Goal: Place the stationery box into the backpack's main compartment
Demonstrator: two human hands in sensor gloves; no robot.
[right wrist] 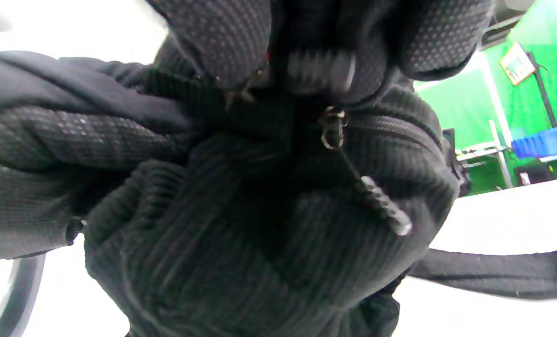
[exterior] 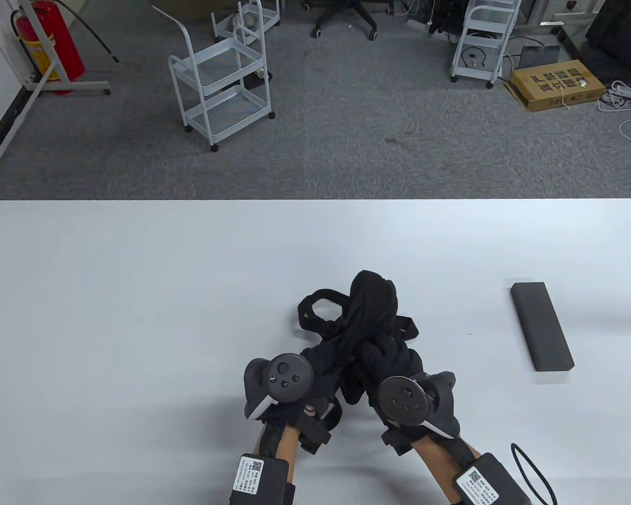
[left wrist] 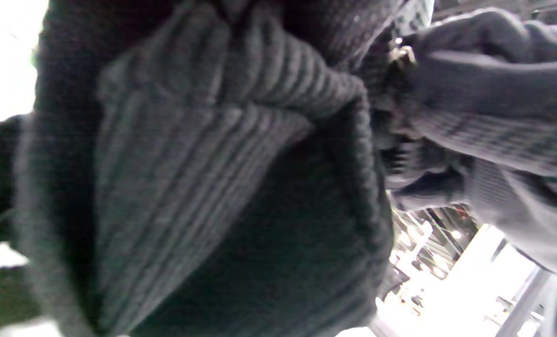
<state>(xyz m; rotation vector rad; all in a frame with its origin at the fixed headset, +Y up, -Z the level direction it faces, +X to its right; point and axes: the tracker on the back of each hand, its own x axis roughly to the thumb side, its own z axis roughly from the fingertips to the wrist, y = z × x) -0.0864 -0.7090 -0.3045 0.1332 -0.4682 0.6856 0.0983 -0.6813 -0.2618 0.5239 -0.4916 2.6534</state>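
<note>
A black corduroy backpack [exterior: 365, 326] lies crumpled near the table's front middle, its straps [exterior: 315, 310] spread at the back left. My left hand [exterior: 294, 389] grips the fabric at its near left. My right hand [exterior: 394, 389] grips the fabric at its near right. In the right wrist view my fingers [right wrist: 316, 47] pinch the fabric by a zipper slider [right wrist: 332, 128] with a pull tab [right wrist: 384, 210]. The left wrist view shows ribbed backpack fabric [left wrist: 203, 178] close up and the other glove [left wrist: 494, 103] at the right. The dark grey stationery box [exterior: 541, 325] lies flat on the table at the right, apart from both hands.
The white table [exterior: 136, 315] ends at its far edge around mid-frame. A black cable loop [exterior: 531, 468] lies by my right forearm. Beyond the table are white trolleys [exterior: 221, 84], a fire extinguisher [exterior: 50, 42] and a cardboard box [exterior: 557, 84] on the carpet.
</note>
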